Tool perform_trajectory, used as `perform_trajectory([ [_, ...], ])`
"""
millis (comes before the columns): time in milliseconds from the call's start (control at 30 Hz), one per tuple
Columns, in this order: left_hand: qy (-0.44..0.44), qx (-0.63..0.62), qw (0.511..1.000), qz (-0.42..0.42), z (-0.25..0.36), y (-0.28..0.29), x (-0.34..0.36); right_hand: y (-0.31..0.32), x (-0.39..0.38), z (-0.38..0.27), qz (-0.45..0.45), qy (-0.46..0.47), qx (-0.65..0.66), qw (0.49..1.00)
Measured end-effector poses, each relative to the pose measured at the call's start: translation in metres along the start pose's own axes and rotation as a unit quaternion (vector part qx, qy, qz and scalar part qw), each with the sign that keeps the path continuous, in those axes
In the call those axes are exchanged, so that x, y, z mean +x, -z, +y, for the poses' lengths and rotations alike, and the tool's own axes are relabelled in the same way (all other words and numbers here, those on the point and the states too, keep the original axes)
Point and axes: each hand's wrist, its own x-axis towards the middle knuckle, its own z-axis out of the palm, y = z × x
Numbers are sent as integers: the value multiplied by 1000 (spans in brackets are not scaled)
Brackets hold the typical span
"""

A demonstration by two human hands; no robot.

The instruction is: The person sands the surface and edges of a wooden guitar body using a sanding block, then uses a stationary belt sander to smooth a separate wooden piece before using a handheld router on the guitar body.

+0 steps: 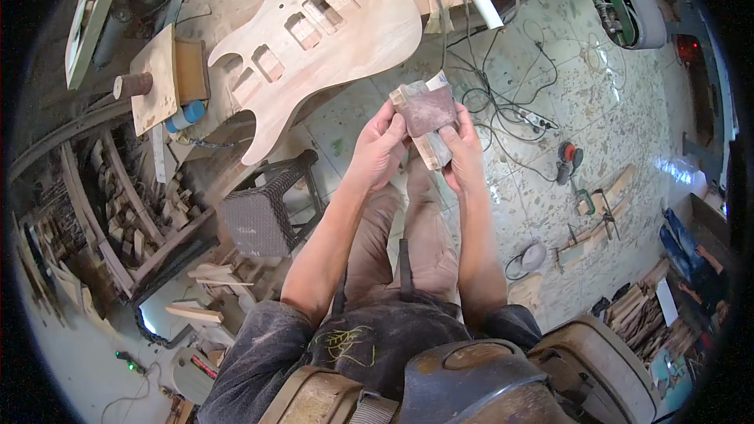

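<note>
In front of my waist, both hands hold a worn piece of reddish-brown sandpaper (431, 111) together with a pale block-like piece (431, 152) that shows below it. Whether the paper is wrapped around the block I cannot tell. My left hand (378, 149) grips the left side, its thumb on the paper's edge. On the right side, my right hand (464, 151) is closed, thumb on top. Just beyond them, apart from both hands, an unfinished wooden electric guitar body (373, 27) with routed cavities lies on the workbench (236, 1).
A dark woven stool (255, 216) stands below the bench. Cables (503, 106) and a power strip (536, 118) lie on the dusty floor, near an orange-black tool (567, 159). Wood offcuts (129, 216) fill a rack at left. A belt sander (620, 0) is at the upper right.
</note>
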Motion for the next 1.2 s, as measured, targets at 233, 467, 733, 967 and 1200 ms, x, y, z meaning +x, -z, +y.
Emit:
perform_trajectory([
  [233,-27,112,993,30,12,-4,0,26,1,-5,-30,-42,-97,994],
  [467,-140,351,922,90,28,-28,16,3,18,3,-85,5,7,996],
  [733,-143,388,898,150,29,-32,24,-30,37,-2,11,25,26,999],
  [967,-68,494,839,220,8,-49,-9,-22,49,-9,-2,-52,78,996],
  [1200,-90,528,814,226,7,-52,-2,-30,50,-7,71,-14,99,992],
])
